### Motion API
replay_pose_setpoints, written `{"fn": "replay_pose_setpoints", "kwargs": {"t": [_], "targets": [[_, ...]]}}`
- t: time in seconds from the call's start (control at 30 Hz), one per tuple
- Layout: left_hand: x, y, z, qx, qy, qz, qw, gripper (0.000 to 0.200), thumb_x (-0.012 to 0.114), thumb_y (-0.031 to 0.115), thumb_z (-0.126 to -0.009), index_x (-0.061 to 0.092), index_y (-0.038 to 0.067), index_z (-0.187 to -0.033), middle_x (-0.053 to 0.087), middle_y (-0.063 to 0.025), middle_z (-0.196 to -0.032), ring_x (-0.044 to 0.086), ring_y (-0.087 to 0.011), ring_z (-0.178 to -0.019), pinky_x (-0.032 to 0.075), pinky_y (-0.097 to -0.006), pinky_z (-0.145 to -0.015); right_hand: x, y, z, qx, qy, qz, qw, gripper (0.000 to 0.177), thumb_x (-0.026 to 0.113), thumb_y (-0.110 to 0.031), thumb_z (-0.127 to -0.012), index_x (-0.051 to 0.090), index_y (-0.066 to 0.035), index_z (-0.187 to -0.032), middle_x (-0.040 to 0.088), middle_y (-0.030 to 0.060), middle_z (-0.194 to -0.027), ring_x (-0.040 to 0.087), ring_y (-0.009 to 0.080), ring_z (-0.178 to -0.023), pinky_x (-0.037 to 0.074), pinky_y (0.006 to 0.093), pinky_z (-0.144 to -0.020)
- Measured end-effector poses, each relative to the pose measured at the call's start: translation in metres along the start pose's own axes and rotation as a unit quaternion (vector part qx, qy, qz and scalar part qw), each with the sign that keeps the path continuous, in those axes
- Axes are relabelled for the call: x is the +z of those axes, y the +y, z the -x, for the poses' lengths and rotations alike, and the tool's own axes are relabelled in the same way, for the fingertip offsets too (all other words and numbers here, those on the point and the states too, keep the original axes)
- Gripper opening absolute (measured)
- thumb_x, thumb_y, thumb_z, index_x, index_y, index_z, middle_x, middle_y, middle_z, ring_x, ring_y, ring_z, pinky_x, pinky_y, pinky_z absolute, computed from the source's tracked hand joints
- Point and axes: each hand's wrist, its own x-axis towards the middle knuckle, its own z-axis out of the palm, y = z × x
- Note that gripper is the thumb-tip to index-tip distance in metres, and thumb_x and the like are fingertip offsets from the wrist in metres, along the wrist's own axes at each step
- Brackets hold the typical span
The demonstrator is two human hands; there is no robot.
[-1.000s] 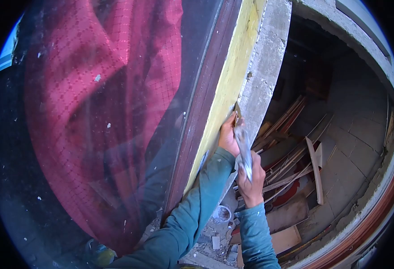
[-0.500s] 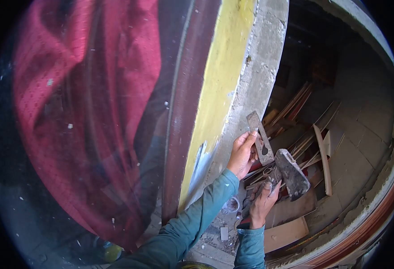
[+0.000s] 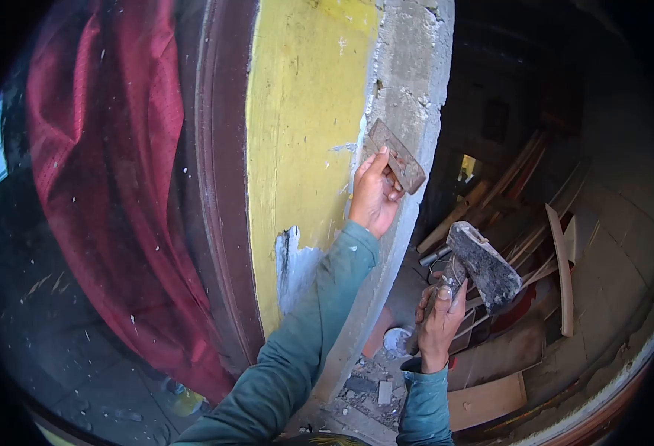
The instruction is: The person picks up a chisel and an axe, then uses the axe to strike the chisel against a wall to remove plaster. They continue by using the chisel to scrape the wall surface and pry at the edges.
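Observation:
My left hand (image 3: 375, 195) pinches a flat, rusty plane blade (image 3: 406, 165) between thumb and fingers. The blade lies slanted across the bare concrete edge (image 3: 408, 82) of the wall, its upper end near the border of the yellow paint (image 3: 308, 126). Lower and to the right, my right hand (image 3: 438, 327) is wrapped round the handle of a hammer (image 3: 487, 271). The hammer's heavy, dusty grey head points up and to the right, apart from the wall and the blade. My fingers partly cover the handle.
Left of the paint stand a dark brown frame (image 3: 226, 149) and a red curtain (image 3: 145, 111). Planks and boards (image 3: 561, 275) are heaped in the dark room at right. Below lie rubble (image 3: 364, 384) and a white bucket (image 3: 397, 341). A chipped white patch (image 3: 295, 267) marks the paint.
My left hand has raised the plane blade up and left onto the wall edge and turned it to a flatter slant. The view has shifted; the hammer remains in my right hand.

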Motion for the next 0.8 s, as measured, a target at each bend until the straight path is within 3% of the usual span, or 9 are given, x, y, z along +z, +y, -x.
{"fn": "replay_pose_setpoints", "kwargs": {"t": [0.1, 0.17, 0.23, 0.3, 0.63, 0.67, 0.7, 0.77, 0.8], "targets": [[0.004, 0.004, -0.023, 0.03, 0.026, 0.048, 0.998, 0.018, 0.056, 0.028, -0.096, 0.056, 0.01, -0.094, 0.059, 0.0001, -0.078, 0.046, -0.0063, -0.056, 0.028, -0.0202, -0.042, -0.002, -0.017, -0.017, -0.028, -0.024, 0.036, 0.999, 0.049, 0.049, -0.047, -0.097, 0.047, -0.003, -0.121, 0.047, 0.0012, -0.07, 0.044, 0.0054, -0.053, 0.033, 0.0185, -0.042], [0.001, 0.006, -0.033, 0.037, -0.007, 0.086, 0.996, 0.016, 0.058, 0.027, -0.095, 0.058, 0.01, -0.095, 0.06, -0.0004, -0.08, 0.054, -0.0077, -0.062, 0.03, -0.0191, -0.041, -0.005, -0.021, -0.024, -0.048, -0.045, 0.045, 0.997, 0.05, 0.049, -0.046, -0.097, 0.046, -0.002, -0.122, 0.048, 0.0009, -0.071, 0.044, 0.0052, -0.054, 0.032, 0.0182, -0.042], [-0.001, 0.009, -0.04, 0.044, -0.017, 0.117, 0.992, 0.016, 0.059, 0.026, -0.095, 0.058, 0.01, -0.095, 0.06, -0.0008, -0.08, 0.052, -0.0072, -0.061, 0.03, -0.0191, -0.041, -0.004, -0.022, -0.028, -0.075, -0.052, 0.06, 0.994, 0.051, 0.05, -0.046, -0.097, 0.046, -0.002, -0.123, 0.047, 0.0007, -0.071, 0.043, 0.0047, -0.054, 0.032, 0.0181, -0.042], [-0.001, 0.012, -0.043, 0.012, -0.023, 0.188, 0.982, 0.015, 0.058, 0.024, -0.095, 0.058, 0.009, -0.095, 0.06, -0.0011, -0.08, 0.05, -0.0067, -0.06, 0.03, -0.0189, -0.041, -0.001, -0.026, -0.029, -0.096, -0.06, 0.101, 0.988, 0.052, 0.049, -0.046, -0.097, 0.045, -0.002, -0.124, 0.047, 0.0002, -0.07, 0.042, 0.0043, -0.053, 0.031, 0.0179, -0.042], [0.0, 0.033, -0.045, -0.017, -0.075, 0.363, 0.929, 0.011, 0.053, 0.013, -0.097, 0.053, 0.003, -0.092, 0.055, -0.003, -0.075, 0.043, -0.0052, -0.054, 0.031, -0.0186, -0.041, 0.051, -0.067, -0.037, -0.254, -0.036, 0.283, 0.924, 0.042, 0.052, -0.04, -0.098, 0.057, 0.001, -0.107, 0.047, -0.0008, -0.07, 0.043, 0.0063, -0.059, 0.034, 0.0213, -0.053], [0.004, 0.034, -0.045, -0.017, -0.07, 0.363, 0.929, 0.01, 0.053, 0.013, -0.096, 0.053, 0.004, -0.091, 0.055, -0.0023, -0.073, 0.043, -0.0054, -0.053, 0.031, -0.0184, -0.041, 0.053, -0.07, -0.04, -0.235, -0.05, 0.319, 0.917, 0.038, 0.05, -0.033, -0.098, 0.054, 0.002, -0.114, 0.055, 0.0116, -0.082, 0.054, 0.0217, -0.066, 0.045, 0.0333, -0.061], [0.006, 0.036, -0.044, -0.015, -0.071, 0.364, 0.928, 0.01, 0.053, 0.013, -0.096, 0.053, 0.004, -0.091, 0.055, -0.0023, -0.073, 0.043, -0.0054, -0.053, 0.031, -0.0184, -0.041, 0.06, -0.073, -0.042, -0.237, -0.051, 0.319, 0.916, 0.038, 0.05, -0.033, -0.098, 0.054, 0.002, -0.114, 0.055, 0.0116, -0.082, 0.054, 0.0217, -0.066, 0.045, 0.0333, -0.061], [0.009, 0.039, -0.043, -0.006, -0.075, 0.375, 0.924, 0.01, 0.053, 0.013, -0.096, 0.053, 0.004, -0.092, 0.056, -0.0022, -0.073, 0.043, -0.0056, -0.051, 0.032, -0.0184, -0.041, 0.076, -0.081, -0.051, -0.345, -0.037, 0.325, 0.88, 0.033, 0.05, -0.028, -0.098, 0.054, 0.001, -0.115, 0.056, 0.0135, -0.085, 0.056, 0.0251, -0.067, 0.045, 0.0346, -0.061], [0.011, 0.04, -0.043, -0.013, -0.062, 0.37, 0.927, 0.01, 0.053, 0.014, -0.096, 0.055, 0.005, -0.092, 0.058, -0.002, -0.073, 0.043, -0.0057, -0.05, 0.032, -0.0184, -0.042, 0.085, -0.083, -0.056, -0.379, -0.022, 0.326, 0.866, 0.028, 0.05, -0.023, -0.097, 0.054, -0.001, -0.114, 0.056, 0.0177, -0.082, 0.06, 0.0308, -0.067, 0.045, 0.0371, -0.061]]}}
